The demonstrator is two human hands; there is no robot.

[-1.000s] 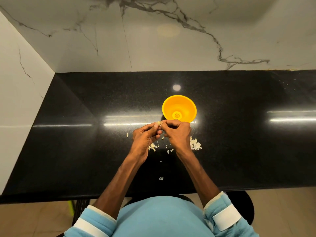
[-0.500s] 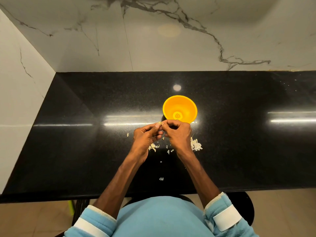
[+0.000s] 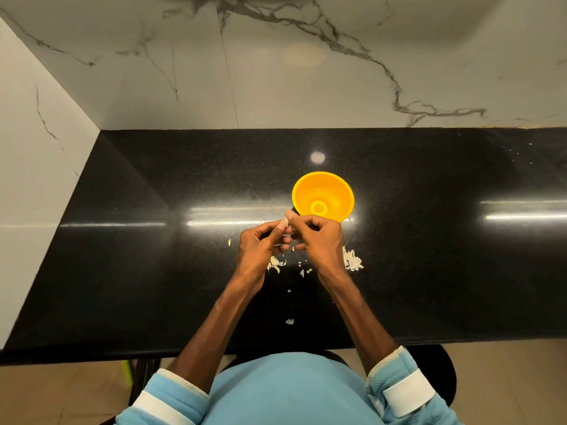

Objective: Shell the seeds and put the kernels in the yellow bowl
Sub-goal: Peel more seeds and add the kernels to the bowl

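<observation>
Seed (image 3: pixel 286 222) pinched jointly by left hand (image 3: pixel 260 242) and right hand (image 3: pixel 320 239) beside yellow bowl (image 3: pixel 339 191)

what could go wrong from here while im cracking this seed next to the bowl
1. The seed, pinched by the left hand and right hand, is short of the yellow bowl; a freed kernel could fall among the shell bits on the counter.
2. The right hand is near the bowl's rim and might knock it.
</observation>
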